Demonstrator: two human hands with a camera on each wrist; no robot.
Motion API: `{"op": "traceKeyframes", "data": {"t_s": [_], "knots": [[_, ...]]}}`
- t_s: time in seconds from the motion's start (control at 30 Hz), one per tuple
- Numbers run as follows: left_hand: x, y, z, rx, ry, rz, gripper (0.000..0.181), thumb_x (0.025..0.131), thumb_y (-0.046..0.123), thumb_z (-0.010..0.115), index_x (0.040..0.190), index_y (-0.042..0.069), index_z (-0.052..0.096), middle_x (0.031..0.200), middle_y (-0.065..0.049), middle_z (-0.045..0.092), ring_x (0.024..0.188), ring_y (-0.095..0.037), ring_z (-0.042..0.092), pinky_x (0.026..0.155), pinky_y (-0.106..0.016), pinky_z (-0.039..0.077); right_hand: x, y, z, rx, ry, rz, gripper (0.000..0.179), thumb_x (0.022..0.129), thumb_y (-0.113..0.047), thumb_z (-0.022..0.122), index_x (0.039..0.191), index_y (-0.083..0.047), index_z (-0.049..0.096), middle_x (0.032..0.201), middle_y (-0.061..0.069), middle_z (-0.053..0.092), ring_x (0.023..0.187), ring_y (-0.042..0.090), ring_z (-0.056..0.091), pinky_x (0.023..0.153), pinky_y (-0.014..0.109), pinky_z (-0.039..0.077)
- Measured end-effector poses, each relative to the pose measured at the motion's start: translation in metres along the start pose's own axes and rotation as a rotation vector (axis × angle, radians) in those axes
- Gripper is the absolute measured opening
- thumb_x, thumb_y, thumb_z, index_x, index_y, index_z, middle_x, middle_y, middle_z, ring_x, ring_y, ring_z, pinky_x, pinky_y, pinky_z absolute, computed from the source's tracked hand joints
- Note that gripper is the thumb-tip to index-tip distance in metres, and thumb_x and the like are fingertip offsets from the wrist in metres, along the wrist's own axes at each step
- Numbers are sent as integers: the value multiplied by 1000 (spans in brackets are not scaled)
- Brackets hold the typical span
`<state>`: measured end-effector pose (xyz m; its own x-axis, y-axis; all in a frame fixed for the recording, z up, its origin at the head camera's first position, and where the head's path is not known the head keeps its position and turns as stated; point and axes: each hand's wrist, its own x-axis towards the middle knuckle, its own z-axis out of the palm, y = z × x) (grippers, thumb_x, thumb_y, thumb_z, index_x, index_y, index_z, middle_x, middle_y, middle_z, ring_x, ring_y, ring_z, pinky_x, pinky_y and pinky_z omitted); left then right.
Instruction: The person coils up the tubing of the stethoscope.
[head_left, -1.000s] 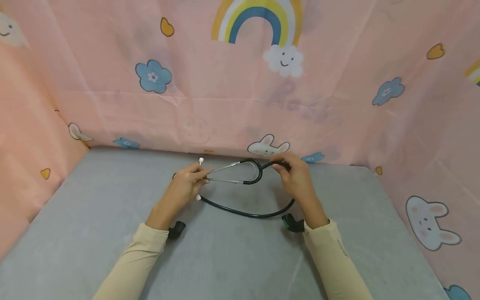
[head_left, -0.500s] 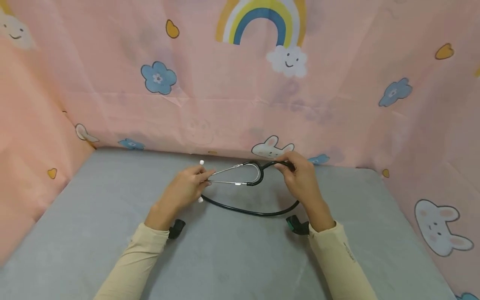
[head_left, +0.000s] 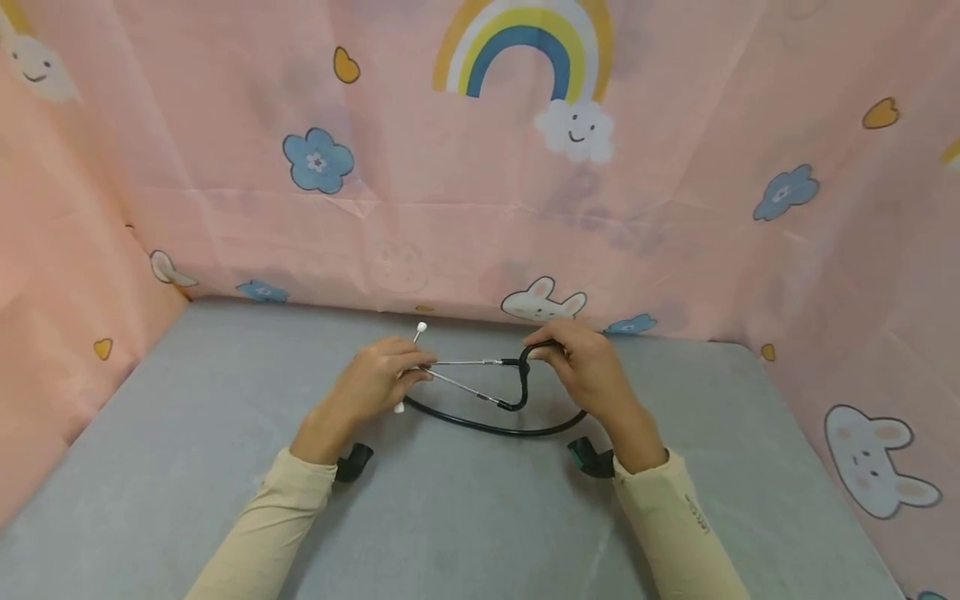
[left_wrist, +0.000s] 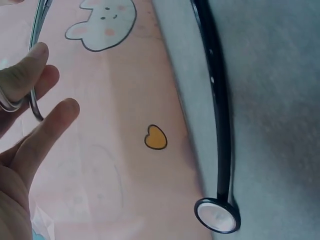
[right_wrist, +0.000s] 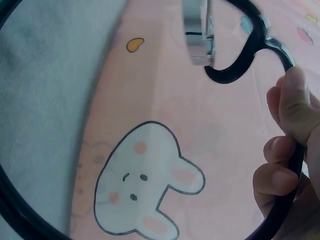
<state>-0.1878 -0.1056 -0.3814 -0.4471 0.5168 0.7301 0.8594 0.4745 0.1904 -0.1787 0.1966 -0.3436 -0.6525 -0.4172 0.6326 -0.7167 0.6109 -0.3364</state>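
Note:
Both hands hold a stethoscope raised over the table, its black tubing (head_left: 498, 431) looping down between them. My left hand (head_left: 372, 379) pinches the metal ear tubes (head_left: 463, 387) near their bent ends. One white ear tip (head_left: 422, 327) sticks up above that hand, the other pokes out below. My right hand (head_left: 592, 371) grips the black tube just past the fork (head_left: 522, 383); in the right wrist view the right-hand fingers (right_wrist: 295, 100) curl round it. Down on the tabletop, the left wrist view shows the round chest piece (left_wrist: 217, 216) at the tube's end, hidden behind the left hand in the head view.
A grey cloth-covered table (head_left: 465, 517) lies under both hands. Pink printed curtain (head_left: 420, 208) hangs behind it and at both sides. Small black wrist cameras (head_left: 354, 462) sit at both sleeve cuffs.
The ear tubes and fork have twisted between the hands, tilting the fork's lower branch downward. My right hand has dipped slightly and come a little toward the left. Both grips stay on the stethoscope.

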Motion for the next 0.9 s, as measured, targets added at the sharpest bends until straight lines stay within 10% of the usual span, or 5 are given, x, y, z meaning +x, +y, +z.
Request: {"op": "traceKeyframes", "data": {"t_s": [0.4, 0.7, 0.9], "knots": [[11, 13, 8, -214, 51, 125, 22, 70, -5, 83, 90, 1, 78, 85, -6, 73, 82, -20, 66, 71, -24, 55, 1, -5, 3, 236, 30, 155, 23, 65, -15, 88, 86, -15, 79, 86, -1, 71, 65, 8, 43, 60, 17, 37], [11, 27, 9, -559, 37, -28, 26, 69, -10, 82, 92, 0, 78, 86, -11, 74, 86, -20, 65, 74, -24, 54, -2, -15, 13, 772, -105, 256, 38, 83, -32, 74, 100, 2, 73, 95, -7, 67, 73, 8, 52, 60, 22, 43], [14, 34, 13, -687, 114, -76, 29, 66, -17, 81, 92, -7, 74, 86, -17, 74, 86, -17, 69, 79, -27, 57, 2, -24, 26, 916, -133, 311, 15, 91, -32, 70, 97, -20, 62, 93, -12, 68, 83, 4, 63, 73, 19, 51]]}}
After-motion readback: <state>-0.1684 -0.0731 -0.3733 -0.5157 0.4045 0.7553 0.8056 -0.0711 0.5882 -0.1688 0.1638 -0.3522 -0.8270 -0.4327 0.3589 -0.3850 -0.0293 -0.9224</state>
